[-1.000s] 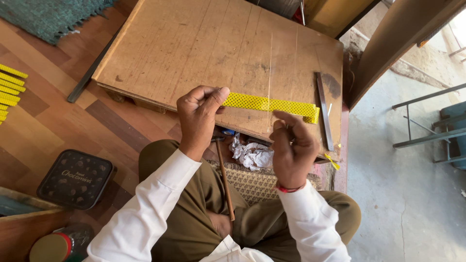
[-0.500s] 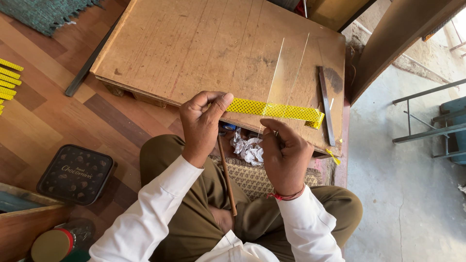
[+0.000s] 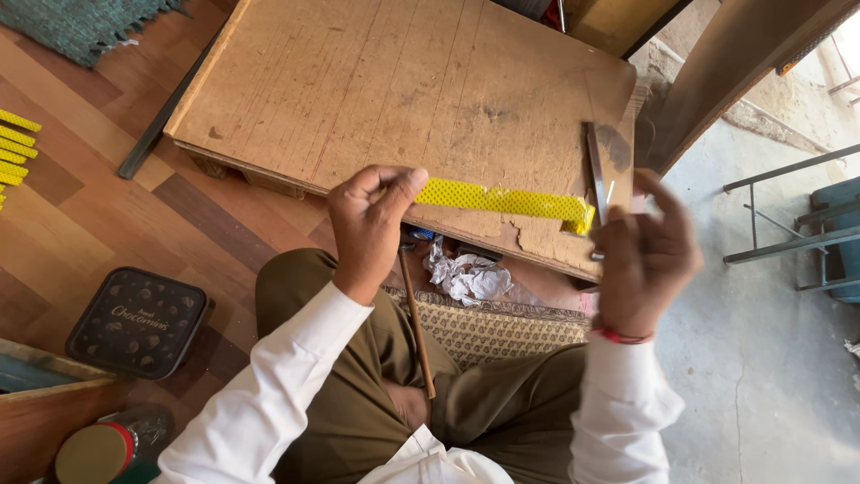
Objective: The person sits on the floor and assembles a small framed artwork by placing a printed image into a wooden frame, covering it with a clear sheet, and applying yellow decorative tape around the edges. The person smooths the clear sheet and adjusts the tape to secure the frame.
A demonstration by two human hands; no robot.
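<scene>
I am working with a single view here, the head camera, which is looking steeply down from above the seated person onto the lap and the low wooden tabletop (image 3: 394, 81) just ahead of the knees. It is sitting close enough that the sleeves are entering from the bottom edge and the left hand (image 3: 372, 224) and right hand (image 3: 643, 255) are filling the middle of the frame. It is facing forward and downward, taking in wooden floor (image 3: 81, 215) on the left and grey concrete ground (image 3: 770, 358) on the right, and with no second view nothing is being shared.
</scene>
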